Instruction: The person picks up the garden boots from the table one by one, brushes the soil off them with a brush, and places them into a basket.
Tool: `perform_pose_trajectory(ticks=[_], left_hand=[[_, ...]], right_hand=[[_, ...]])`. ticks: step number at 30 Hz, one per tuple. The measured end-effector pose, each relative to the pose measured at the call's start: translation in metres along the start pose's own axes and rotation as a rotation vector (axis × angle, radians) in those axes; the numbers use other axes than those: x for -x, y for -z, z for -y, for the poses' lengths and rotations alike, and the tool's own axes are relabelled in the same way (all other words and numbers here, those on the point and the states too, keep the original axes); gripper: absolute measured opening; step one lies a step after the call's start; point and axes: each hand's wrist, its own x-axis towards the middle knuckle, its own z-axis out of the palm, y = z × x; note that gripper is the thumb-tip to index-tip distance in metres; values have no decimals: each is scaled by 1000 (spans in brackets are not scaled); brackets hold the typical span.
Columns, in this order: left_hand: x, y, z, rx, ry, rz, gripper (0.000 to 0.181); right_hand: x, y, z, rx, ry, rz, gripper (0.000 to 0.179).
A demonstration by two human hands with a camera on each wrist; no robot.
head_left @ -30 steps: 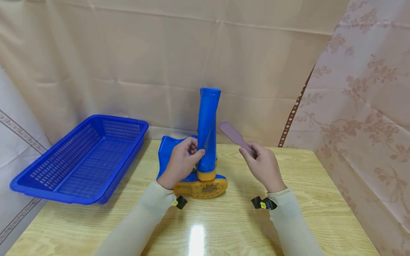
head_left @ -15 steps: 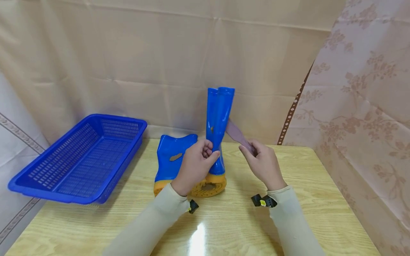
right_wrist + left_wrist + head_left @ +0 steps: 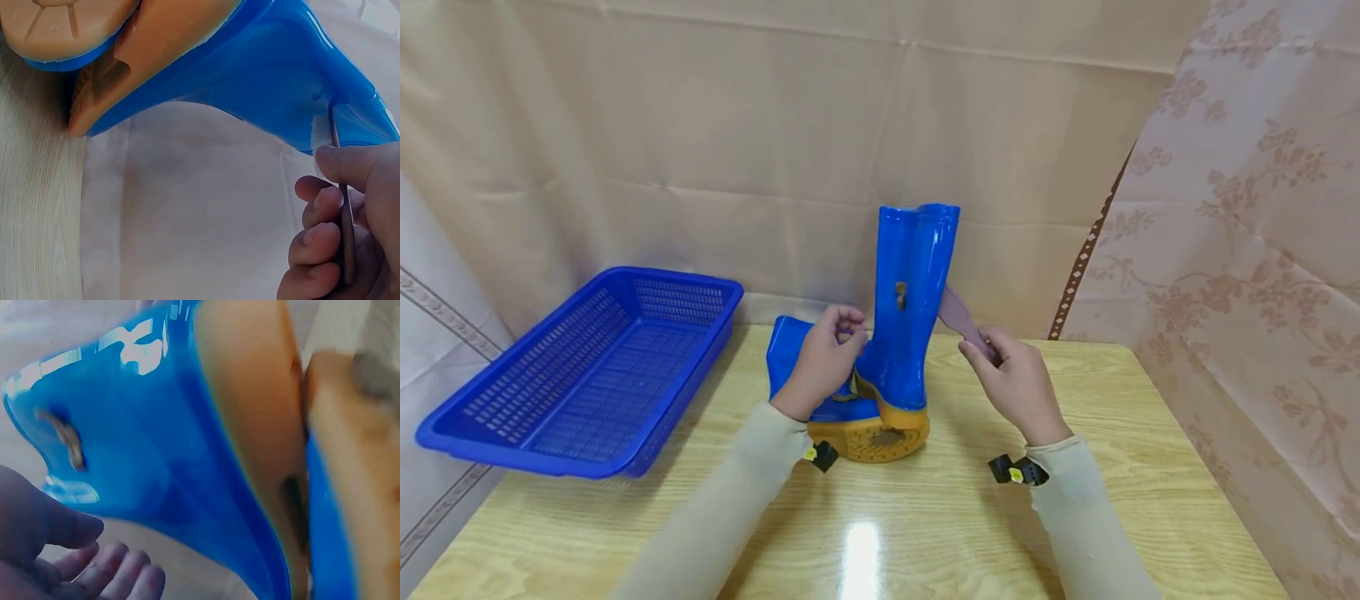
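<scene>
A blue rain boot (image 3: 901,325) with a yellow sole stands upright, its heel over a second blue rain boot (image 3: 784,354) that lies on its side, sole facing me. A brown smear (image 3: 901,294) marks the upright boot's shaft. My left hand (image 3: 826,360) is just left of that shaft, fingers loosely bent; in the left wrist view it holds nothing. My right hand (image 3: 1017,385) grips a mauve brush (image 3: 961,318) by its handle. Its white bristles (image 3: 321,132) meet the shaft in the right wrist view. In the head view the brush head is partly hidden behind the shaft.
A blue plastic basket (image 3: 647,367) stands at the left of the wooden table (image 3: 970,533). A beige curtain (image 3: 760,150) hangs along the back edge, and a floral cloth (image 3: 1247,275) hangs at the right.
The upright boot has turned, bringing its broad side and brown smear into view. My left hand went right with it, then back left off it. The brush head is now partly behind the shaft.
</scene>
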Motion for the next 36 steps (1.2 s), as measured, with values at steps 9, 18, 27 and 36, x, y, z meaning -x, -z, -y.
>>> perform_pose_trajectory(ticks=[9, 18, 27, 36], left_hand=[[-34, 11, 24, 95, 158, 278, 52], [-44, 8, 31, 3, 114, 301, 45], [-34, 5, 21, -141, -12, 11, 22], [-11, 10, -19, -317, -179, -214, 19]], right_hand=[[0, -1, -1, 2, 5, 14, 18], [0, 2, 1, 1, -16, 33, 23], [-1, 1, -3, 18, -27, -2, 21], [-5, 4, -8, 66, -94, -99, 28]])
